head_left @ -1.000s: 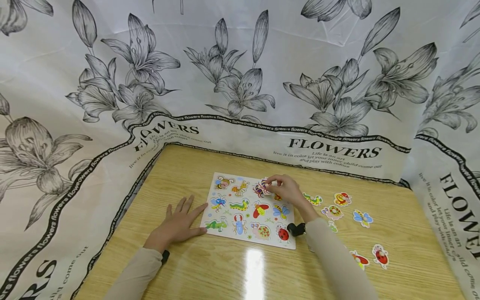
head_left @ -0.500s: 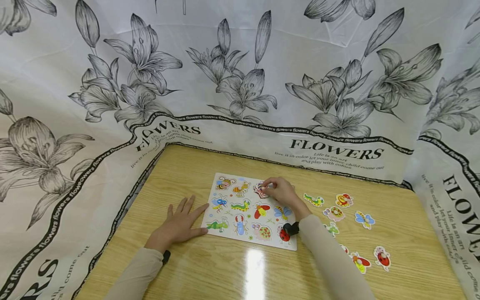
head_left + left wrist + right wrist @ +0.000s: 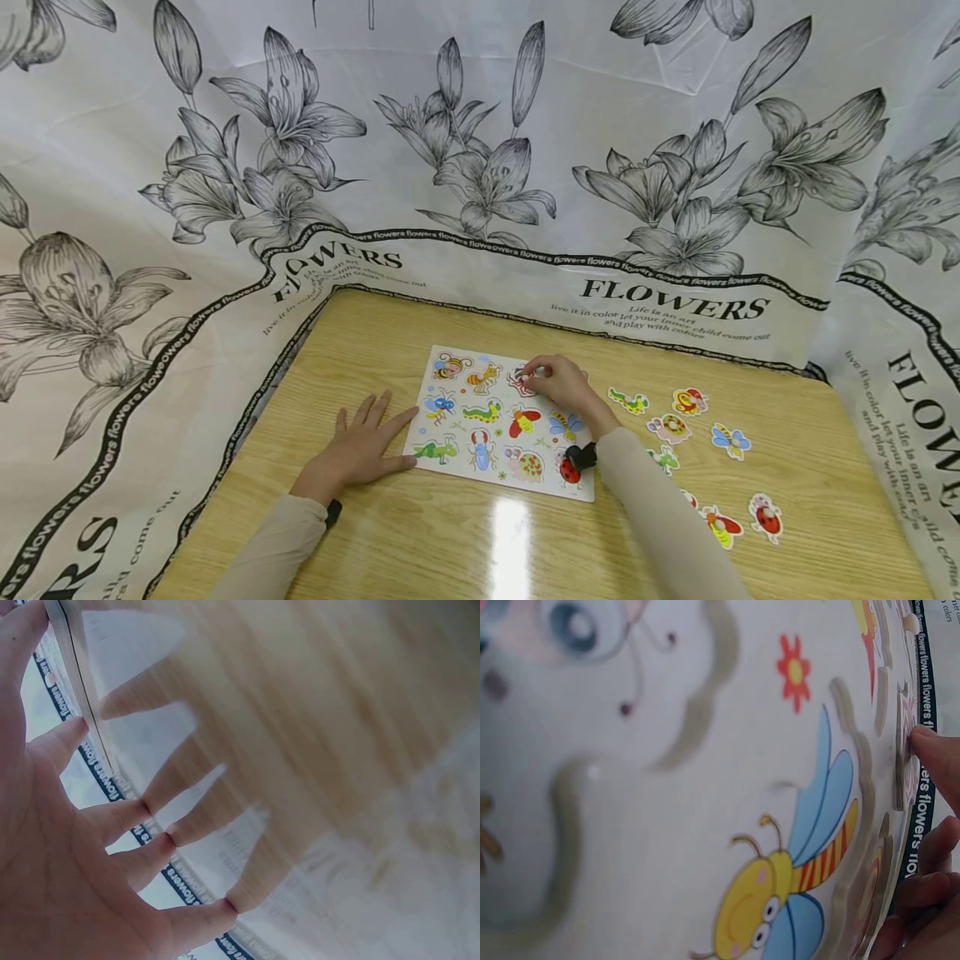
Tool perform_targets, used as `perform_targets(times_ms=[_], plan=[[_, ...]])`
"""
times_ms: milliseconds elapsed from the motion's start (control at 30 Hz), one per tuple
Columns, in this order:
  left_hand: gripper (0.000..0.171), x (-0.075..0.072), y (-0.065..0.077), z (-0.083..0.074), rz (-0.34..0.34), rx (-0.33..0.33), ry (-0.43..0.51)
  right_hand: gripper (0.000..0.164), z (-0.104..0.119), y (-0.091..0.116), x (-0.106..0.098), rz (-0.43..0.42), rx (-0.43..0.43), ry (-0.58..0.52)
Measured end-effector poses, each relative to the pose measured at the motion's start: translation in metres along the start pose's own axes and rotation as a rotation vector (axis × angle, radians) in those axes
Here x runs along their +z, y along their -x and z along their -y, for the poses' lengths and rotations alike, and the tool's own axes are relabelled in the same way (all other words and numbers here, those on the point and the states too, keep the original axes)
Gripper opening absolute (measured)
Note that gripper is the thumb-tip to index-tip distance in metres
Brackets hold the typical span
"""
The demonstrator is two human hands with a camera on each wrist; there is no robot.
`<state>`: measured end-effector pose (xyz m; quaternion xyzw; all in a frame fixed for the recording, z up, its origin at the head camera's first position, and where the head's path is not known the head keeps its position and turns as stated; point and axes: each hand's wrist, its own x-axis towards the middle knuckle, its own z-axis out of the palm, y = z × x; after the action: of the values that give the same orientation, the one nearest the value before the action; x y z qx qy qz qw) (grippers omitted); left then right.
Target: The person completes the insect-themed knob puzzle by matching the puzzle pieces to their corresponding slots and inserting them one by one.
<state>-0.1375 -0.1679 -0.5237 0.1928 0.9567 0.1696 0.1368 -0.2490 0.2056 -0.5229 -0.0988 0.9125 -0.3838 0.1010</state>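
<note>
While the left hand (image 3: pixel 358 446) braces the puzzle board (image 3: pixel 543 482) at its left edge, I have the right hand (image 3: pixel 564 385) holding a spider piece (image 3: pixel 517 384) at the board's far row.

I read the left fingers, spread with thumb and forefinger meeting the board, as guarding against sliding; the right thumb and forefinger pinch the piece, seemingly to settle it by feel, though I can't tell whether it is seated. Loose pieces (image 3: pixel 731 441) lie on the table (image 3: pixel 375 333) right of the board, probably for that hand's easy reach. Against the frame a second ago, the piece has shifted slightly left and nearer over the board; the left hand keeps its place.
</note>
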Motion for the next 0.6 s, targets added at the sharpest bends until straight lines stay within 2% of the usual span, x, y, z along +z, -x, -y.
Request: perform_targets(times_ms=[600], plan=[[0.080,-0.0003,-0.0001,0.0000,0.003,-0.001,-0.005,0.008,0.0011,-0.0013,-0.0001,0.025,0.018,0.047]])
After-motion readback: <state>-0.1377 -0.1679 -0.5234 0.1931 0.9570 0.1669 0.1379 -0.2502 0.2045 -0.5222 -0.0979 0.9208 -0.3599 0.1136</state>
